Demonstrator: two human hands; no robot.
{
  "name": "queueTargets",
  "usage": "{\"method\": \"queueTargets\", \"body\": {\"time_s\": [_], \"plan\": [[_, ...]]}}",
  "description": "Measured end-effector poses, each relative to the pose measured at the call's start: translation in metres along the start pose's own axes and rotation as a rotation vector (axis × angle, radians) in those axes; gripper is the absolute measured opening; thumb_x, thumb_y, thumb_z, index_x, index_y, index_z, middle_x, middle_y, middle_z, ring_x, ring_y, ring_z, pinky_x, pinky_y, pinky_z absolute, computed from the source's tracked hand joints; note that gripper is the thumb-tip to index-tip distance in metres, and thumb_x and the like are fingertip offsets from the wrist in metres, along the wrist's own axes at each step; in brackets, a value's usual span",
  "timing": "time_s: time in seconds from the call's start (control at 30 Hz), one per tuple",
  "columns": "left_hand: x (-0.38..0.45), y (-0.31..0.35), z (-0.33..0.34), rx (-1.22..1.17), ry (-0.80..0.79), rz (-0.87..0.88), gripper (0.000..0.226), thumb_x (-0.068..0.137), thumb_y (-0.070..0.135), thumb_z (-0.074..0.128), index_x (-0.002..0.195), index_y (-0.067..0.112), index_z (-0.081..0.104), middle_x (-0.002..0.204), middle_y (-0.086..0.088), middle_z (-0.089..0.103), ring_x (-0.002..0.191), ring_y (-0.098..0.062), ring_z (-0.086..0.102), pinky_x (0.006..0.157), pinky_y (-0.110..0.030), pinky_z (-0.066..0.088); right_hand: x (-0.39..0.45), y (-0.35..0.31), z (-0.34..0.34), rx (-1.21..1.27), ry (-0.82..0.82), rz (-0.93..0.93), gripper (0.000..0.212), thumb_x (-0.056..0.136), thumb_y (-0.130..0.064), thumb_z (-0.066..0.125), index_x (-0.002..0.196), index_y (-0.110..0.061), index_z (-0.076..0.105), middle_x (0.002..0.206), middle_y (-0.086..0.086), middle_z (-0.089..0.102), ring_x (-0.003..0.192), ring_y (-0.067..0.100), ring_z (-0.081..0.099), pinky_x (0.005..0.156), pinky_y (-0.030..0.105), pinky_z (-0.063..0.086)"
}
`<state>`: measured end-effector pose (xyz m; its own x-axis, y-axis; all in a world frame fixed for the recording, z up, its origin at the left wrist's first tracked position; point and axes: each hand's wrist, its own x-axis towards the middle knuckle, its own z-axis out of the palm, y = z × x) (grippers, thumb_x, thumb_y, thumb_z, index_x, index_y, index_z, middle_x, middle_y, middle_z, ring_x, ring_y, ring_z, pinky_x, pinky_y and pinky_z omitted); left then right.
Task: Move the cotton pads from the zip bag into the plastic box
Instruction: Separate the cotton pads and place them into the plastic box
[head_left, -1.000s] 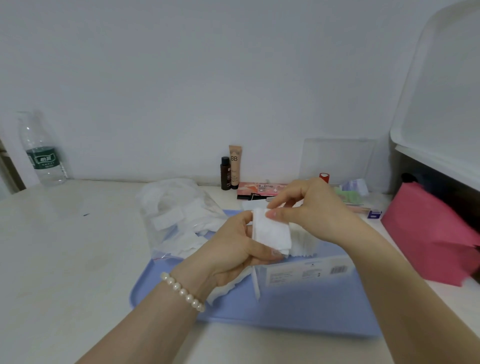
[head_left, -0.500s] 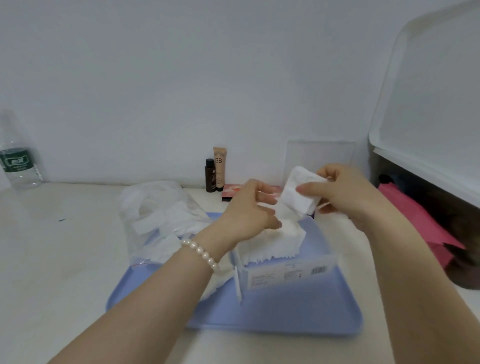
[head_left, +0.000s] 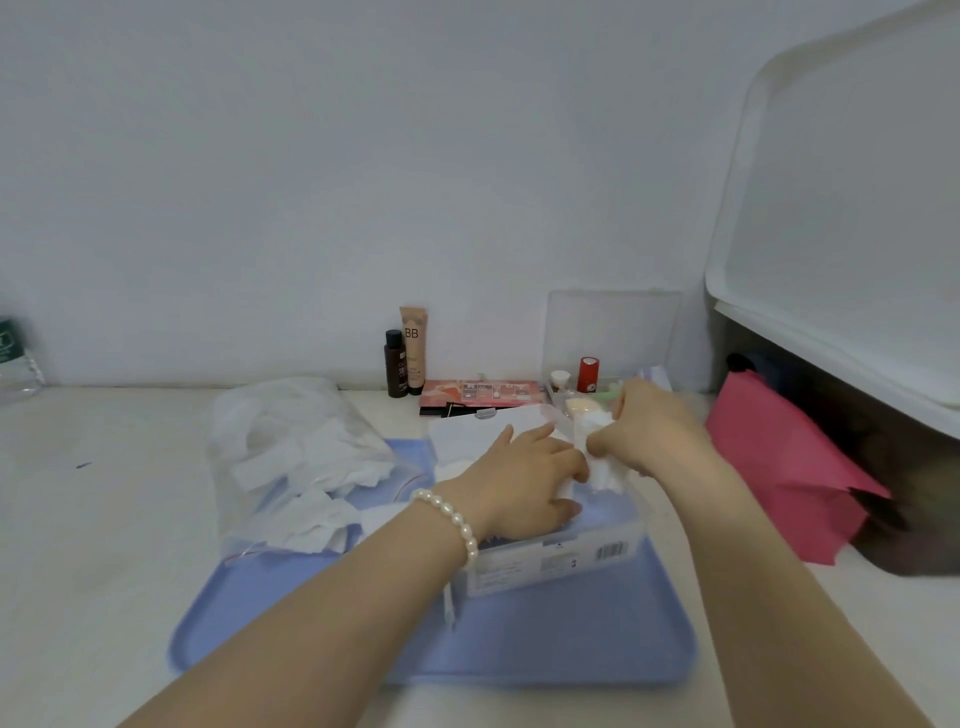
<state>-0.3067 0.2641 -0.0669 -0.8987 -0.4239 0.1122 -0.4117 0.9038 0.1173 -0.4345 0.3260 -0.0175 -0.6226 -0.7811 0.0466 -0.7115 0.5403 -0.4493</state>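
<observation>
White tabletop, blue tray (head_left: 519, 654) at centre. Cotton pads (head_left: 602, 467) are pinched in the right hand (head_left: 654, 436) over the plastic box (head_left: 561, 558) — probably for dropping in. Left hand (head_left: 524, 483) lies flat on the box's pads, likely steadying; zip bag (head_left: 291, 467) is left alongside.

Both arms reach forward, hands close together.
Left hand (head_left: 524, 480) lies palm-down, fingers extended; right hand (head_left: 652, 431) is curled, pinching.

right hand (head_left: 655, 434) grips cotton pads (head_left: 602, 470).
</observation>
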Motion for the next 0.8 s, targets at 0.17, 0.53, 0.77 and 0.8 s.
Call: {"method": "queueTargets", "body": {"time_s": [0.17,0.53,0.77,0.8], "plan": [[-0.006,-0.005,0.001,-0.08,0.025,0.0,0.033,0.09,0.024,0.053,0.122,0.019,0.05,0.136,-0.001,0.044,0.138,-0.022,0.023,0.113,-0.044,0.017,-0.004,-0.006,0.012,-0.197,0.072,-0.024,0.024,0.075,-0.016,0.064,0.094,-0.018,0.049,0.098,0.004,0.058,0.097,0.025,0.058,0.066,0.027,0.039],[-0.01,-0.007,0.0,-0.122,0.017,0.004,0.031,0.089,0.018,0.053,0.12,0.019,0.052,0.137,0.001,0.043,0.128,-0.018,0.031,0.11,-0.045,0.02,0.003,-0.006,0.027,-0.343,0.054,-0.163,0.017,0.076,-0.024,0.064,0.089,-0.018,0.055,0.095,0.004,0.061,0.097,0.025,0.059,0.069,0.028,0.039],[-0.01,-0.006,0.002,-0.085,0.02,0.003,0.037,0.089,0.019,0.053,0.126,0.022,0.051,0.14,0.0,0.041,0.13,-0.02,0.032,0.108,-0.042,0.023,0.002,-0.012,0.03,-0.428,0.181,-0.07,0.025,0.076,-0.012,0.063,0.1,-0.021,0.058,0.101,0.002,0.062,0.103,0.023,0.056,0.081,0.031,0.036],[-0.01,-0.006,0.002,-0.083,0.018,0.001,0.037,0.089,0.019,0.052,0.127,0.022,0.051,0.14,0.0,0.041,0.13,-0.021,0.032,0.107,-0.041,0.023,0.002,-0.012,0.033,-0.449,0.206,-0.069,0.025,0.078,-0.012,0.062,0.101,-0.021,0.058,0.104,0.002,0.062,0.104,0.023,0.055,0.083,0.032,0.036]]}}
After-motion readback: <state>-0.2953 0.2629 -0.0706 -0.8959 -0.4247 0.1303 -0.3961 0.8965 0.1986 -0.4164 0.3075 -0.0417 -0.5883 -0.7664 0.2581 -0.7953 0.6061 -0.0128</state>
